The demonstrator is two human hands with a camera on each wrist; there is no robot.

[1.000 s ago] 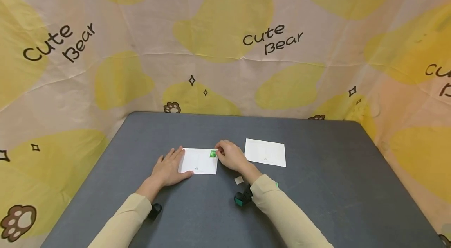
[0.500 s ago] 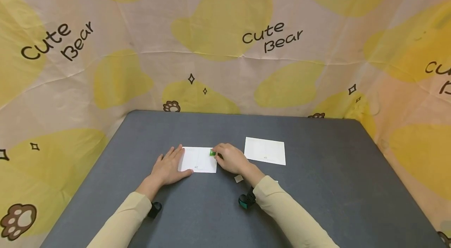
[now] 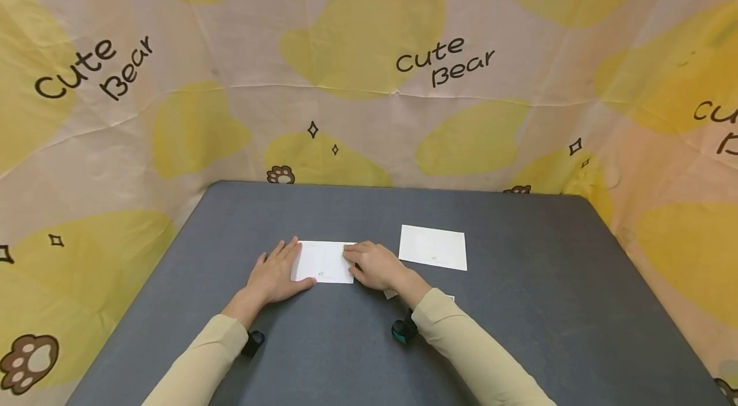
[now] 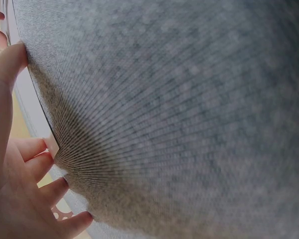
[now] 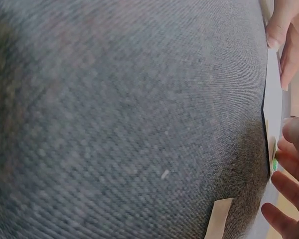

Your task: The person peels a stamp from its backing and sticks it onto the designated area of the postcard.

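Observation:
A white rectangular card (image 3: 323, 262), either a postcard or an envelope, lies flat on the grey table with small print near its lower edge. My left hand (image 3: 279, 275) rests spread at its left side, thumb at the near edge and fingertips at the far left corner. At the card's upper right corner, my right hand (image 3: 375, 265) presses its fingertips down. These cover the green stamp in the head view; a sliver of the stamp (image 5: 274, 163) shows beside the fingers in the right wrist view.
A second white card (image 3: 434, 248) lies to the right, beyond the right hand. A small pale paper scrap (image 5: 219, 219) is on the grey table (image 3: 519, 303) near the right wrist. The edge of another small piece (image 3: 451, 298) peeks out by the right sleeve. Patterned cloth hangs behind.
My right hand has moved from the stamp's right edge leftward onto it, and its fingers have flattened and now hide the stamp. The left hand stays where it was.

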